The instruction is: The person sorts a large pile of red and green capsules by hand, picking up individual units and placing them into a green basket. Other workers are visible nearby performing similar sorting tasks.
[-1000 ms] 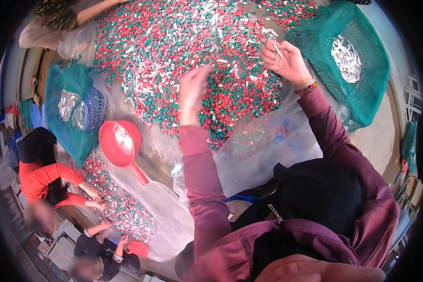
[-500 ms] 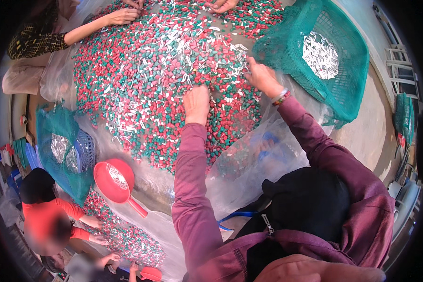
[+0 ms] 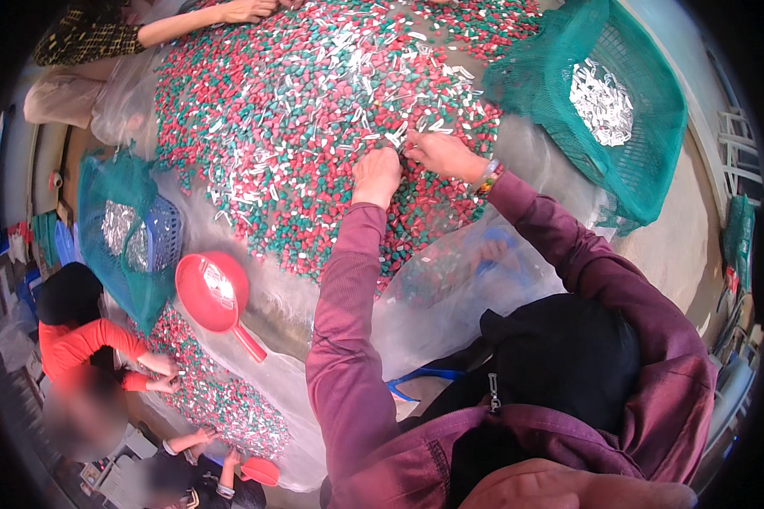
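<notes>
A wide heap of small red, green and white pieces covers the work surface, with thin white clip-like strips scattered among them. My left hand rests over the near part of the heap, its fingers curled closed and mostly hidden. Just right of it, my right hand reaches in from the side, thumb and fingers pinched near the left hand's fingertips. What either hand holds is too small to make out. White strips lie just beyond both hands.
At the right stands a green net-lined basket with white strips inside. A red long-handled scoop and a netted blue basket are at the left. Clear plastic sheeting borders the heap. Co-workers' hands work at the far edge and lower left.
My right hand has moved left from the basket side to meet the left hand. The whole view has shifted slightly, and the far co-worker's hands now sit nearer the top edge.
</notes>
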`<state>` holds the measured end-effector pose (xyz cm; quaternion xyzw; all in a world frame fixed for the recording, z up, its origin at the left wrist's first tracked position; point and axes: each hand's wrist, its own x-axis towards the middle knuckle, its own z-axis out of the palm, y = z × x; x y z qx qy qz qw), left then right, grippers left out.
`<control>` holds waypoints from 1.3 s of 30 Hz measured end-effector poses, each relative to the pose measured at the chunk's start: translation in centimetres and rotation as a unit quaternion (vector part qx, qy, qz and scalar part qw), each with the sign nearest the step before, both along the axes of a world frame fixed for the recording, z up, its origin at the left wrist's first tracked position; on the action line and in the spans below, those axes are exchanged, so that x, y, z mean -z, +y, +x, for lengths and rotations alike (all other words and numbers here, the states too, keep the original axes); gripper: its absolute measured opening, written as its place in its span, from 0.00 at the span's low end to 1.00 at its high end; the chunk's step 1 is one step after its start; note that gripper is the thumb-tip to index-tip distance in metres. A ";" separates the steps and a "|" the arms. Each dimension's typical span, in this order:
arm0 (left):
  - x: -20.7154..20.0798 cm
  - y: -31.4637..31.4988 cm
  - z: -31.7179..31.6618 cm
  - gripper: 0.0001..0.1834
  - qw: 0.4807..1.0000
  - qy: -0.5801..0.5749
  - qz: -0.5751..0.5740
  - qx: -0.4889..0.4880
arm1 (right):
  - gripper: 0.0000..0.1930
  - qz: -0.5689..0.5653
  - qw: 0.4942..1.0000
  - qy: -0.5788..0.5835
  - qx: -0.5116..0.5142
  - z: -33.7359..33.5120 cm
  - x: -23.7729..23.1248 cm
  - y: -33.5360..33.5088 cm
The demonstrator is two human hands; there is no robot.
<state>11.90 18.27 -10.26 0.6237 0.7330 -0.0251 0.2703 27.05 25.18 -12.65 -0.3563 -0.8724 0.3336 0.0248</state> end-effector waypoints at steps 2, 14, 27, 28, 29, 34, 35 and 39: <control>-0.3 -0.4 -0.5 0.21 0.998 -0.012 -0.056 -0.027 | 0.16 -0.088 0.992 0.078 0.035 0.4 -0.8 0.0; -0.9 -3.7 -2.1 0.12 0.970 -0.060 0.184 -0.148 | 0.16 -0.685 0.526 0.495 0.093 5.4 -7.2 2.0; -2.1 -4.1 -4.6 0.14 0.911 -0.261 0.134 -0.290 | 0.12 0.059 0.986 0.148 -0.056 -1.3 -3.7 3.7; -2.8 -5.3 -5.2 0.12 0.823 -0.426 0.130 -0.351 | 0.11 0.096 0.992 0.056 -0.058 -1.4 -3.0 3.4; -3.4 -6.5 -5.6 0.10 0.706 -0.567 0.112 -0.409 | 0.10 0.125 0.990 0.014 -0.058 -1.6 -2.4 3.0; -4.6 -9.0 -5.7 0.05 0.507 -0.779 0.132 -0.344 | 0.07 0.193 0.966 -0.146 -0.091 -2.5 -0.6 0.6; -4.5 -8.5 -5.5 0.06 0.540 -0.758 0.115 -0.348 | 0.06 0.185 0.962 -0.172 -0.102 -2.7 -0.5 0.6; -3.5 -5.2 -3.8 0.12 0.817 -0.477 0.096 -0.309 | 0.06 -0.071 0.996 0.043 -0.038 -2.2 -0.8 2.6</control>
